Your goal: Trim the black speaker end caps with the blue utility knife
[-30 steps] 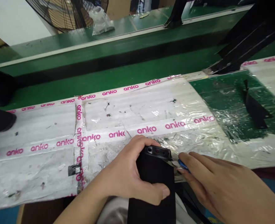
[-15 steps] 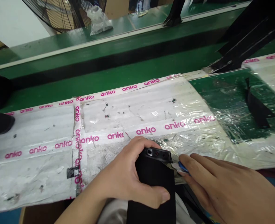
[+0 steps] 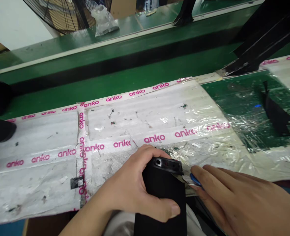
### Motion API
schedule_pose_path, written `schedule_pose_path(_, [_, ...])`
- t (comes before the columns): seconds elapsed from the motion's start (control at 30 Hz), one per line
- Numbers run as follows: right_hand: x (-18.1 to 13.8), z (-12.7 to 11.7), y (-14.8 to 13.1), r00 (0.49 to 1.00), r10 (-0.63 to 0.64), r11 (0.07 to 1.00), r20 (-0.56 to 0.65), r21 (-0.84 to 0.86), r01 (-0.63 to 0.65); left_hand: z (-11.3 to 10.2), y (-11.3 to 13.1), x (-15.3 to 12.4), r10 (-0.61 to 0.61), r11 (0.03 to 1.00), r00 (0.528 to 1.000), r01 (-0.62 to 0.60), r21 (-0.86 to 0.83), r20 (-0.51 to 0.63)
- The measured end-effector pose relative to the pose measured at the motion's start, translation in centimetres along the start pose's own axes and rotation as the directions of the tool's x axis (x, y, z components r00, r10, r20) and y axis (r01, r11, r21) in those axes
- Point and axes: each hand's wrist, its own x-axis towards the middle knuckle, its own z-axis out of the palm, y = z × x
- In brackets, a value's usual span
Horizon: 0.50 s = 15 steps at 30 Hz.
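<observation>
My left hand (image 3: 137, 183) grips a long black box-shaped piece (image 3: 163, 191), fingers around its far side and thumb across its upper face. A shiny black end cap (image 3: 168, 165) with a row of holes sits on the piece's far end. In my right hand (image 3: 236, 193) is a small blue-handled utility knife (image 3: 195, 179), pinched between thumb and fingers. Its thin pale blade points left at the right corner of the end cap, where a sliver of edge stands out. Whether the blade touches that edge, I cannot tell. Most of the handle is hidden by my fingers.
Taped white sheeting (image 3: 135, 119) with pink lettering covers the bench. A black scrap (image 3: 276, 113) lies on the green patch at right. Behind runs a green channel (image 3: 125, 72). A black post (image 3: 255, 39) stands at upper right; a fan (image 3: 68, 16) is beyond.
My right hand and the knife have shifted slightly right and down, a little away from the end cap. My left hand keeps its hold on the black piece.
</observation>
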Motion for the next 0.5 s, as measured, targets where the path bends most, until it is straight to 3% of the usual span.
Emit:
schedule_pose_path(0.27, [-2.1, 1.3, -0.2, 0.995, 0.095, 0.994, 0.044, 0.045, -0.097, -0.1, -0.1, 0.0, -0.007, 1.000, 1.000, 0.007, 0.008, 0.004])
schedule_pose_path(0.5, [0.3, 0.5, 0.1, 0.967, 0.135, 0.990, 0.217, -0.002, -0.138, 0.1, -0.4, 0.0, 0.043, 0.999, 0.999, -0.043, 0.023, 0.024])
